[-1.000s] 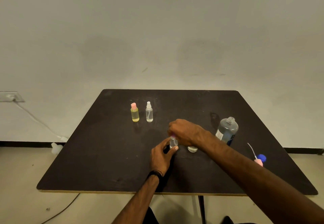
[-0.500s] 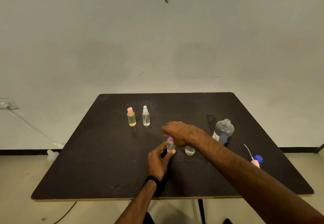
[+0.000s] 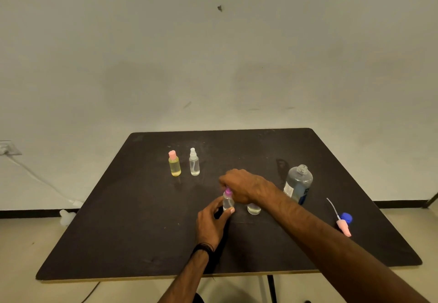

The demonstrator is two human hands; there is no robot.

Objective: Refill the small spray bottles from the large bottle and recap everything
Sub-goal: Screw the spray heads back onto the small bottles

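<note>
Near the middle of the dark table (image 3: 132, 208), a small clear spray bottle (image 3: 228, 202) with a purple top (image 3: 228, 191) stands upright. The left hand (image 3: 211, 225) grips the body of this bottle, with the thumb at its lower right side and the fingers curled round its left side. A black band sits on the left wrist. The right hand (image 3: 245, 185) reaches across from the right; its fingers are curled down over the purple top and pinch it from above.

Just to the right of the held bottle, partly hidden under the right hand, stands a second small clear bottle (image 3: 253, 209); its top cannot be seen. Behind the right forearm stands the large bottle (image 3: 299, 183), upright, with its threaded neck uncapped. A blue cap (image 3: 346, 218) lies near the right edge of the table, touching or just beside a pink spray head (image 3: 343, 227) whose thin white dip tube points away from the person.

Toward the far left of the table, well apart from the hands, two more small bottles stand side by side: a yellow bottle (image 3: 174, 164) with a pink cap, and a clear bottle with a white sprayer (image 3: 194, 162).
</note>
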